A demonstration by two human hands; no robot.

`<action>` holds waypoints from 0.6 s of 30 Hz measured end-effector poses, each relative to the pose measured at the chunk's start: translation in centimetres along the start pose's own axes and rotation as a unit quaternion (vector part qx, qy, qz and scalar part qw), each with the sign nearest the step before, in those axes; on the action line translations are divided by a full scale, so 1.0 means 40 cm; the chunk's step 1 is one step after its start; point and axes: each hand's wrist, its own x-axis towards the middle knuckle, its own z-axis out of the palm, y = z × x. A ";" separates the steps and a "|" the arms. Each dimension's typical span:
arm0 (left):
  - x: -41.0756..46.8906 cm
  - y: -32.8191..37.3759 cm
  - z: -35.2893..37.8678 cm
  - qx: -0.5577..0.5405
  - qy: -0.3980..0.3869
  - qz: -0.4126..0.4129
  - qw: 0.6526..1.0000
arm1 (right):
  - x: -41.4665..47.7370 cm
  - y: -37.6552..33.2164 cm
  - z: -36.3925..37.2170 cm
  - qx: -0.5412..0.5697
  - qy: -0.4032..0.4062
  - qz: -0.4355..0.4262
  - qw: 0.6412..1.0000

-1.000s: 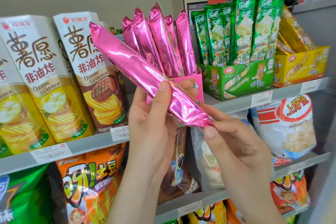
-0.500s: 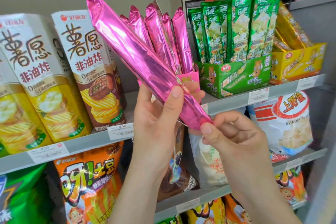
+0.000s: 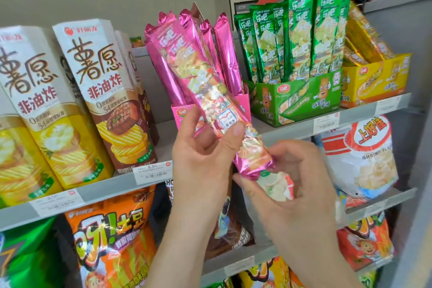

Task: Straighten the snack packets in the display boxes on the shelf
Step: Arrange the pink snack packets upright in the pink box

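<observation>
A long pink snack packet [image 3: 201, 91] is held in both hands in front of the pink display box [image 3: 184, 112], printed side facing me, tilted with its top to the upper left. My left hand [image 3: 201, 156] grips its lower middle, thumb on the front. My right hand [image 3: 292, 177] pinches its bottom end. Several more pink packets [image 3: 224, 54] stand upright in the box behind. A green display box [image 3: 297, 98] of upright green packets [image 3: 301, 35] stands to the right, then a yellow display box [image 3: 376, 77] with leaning yellow packets [image 3: 364, 37].
Tall crisp cartons [image 3: 98, 91] stand on the same shelf [image 3: 117, 184] to the left. Bagged snacks fill the shelves below, including an orange bag [image 3: 112, 241] and a white shrimp-crisp bag [image 3: 364, 159]. A grey shelf upright [image 3: 418, 170] closes off the right side.
The packet has been turned over: its plain pink back faced me before, its printed front does now. It has also moved closer to the pink box.
</observation>
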 end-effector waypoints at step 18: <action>0.023 -0.013 0.009 0.036 -0.018 0.070 0.997 | 0.047 -0.025 -0.023 0.251 -0.086 0.217 0.939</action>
